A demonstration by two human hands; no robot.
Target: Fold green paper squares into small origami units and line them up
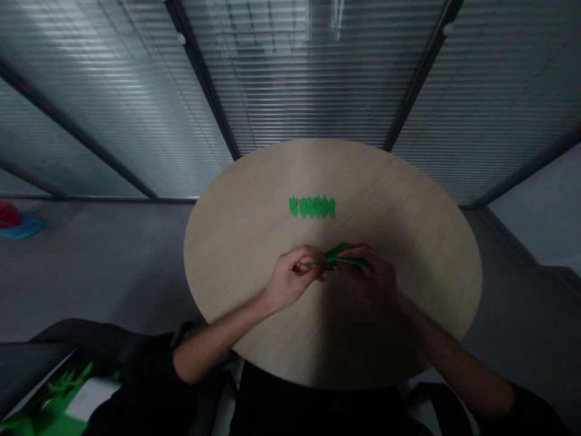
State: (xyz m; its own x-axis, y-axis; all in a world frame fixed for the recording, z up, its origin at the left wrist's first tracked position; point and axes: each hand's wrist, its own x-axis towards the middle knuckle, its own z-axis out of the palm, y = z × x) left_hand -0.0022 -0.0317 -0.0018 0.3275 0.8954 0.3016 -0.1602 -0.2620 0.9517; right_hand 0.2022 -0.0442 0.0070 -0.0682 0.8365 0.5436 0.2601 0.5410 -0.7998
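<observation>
Both my hands meet over the middle of a round wooden table (254, 230). Between them is a folded piece of green paper (339, 255). My left hand (293, 278) pinches its left end with curled fingers. My right hand (374, 275) is closed over its right end. Farther from me on the table lies a row of several small folded green paper pieces (312, 206), side by side and apart from my hands.
Ribbed glass partitions with dark frames (200, 66) stand behind the table. More green paper pieces (49, 399) lie on a white sheet at the lower left. A red and blue object (16, 221) rests on the grey floor at far left.
</observation>
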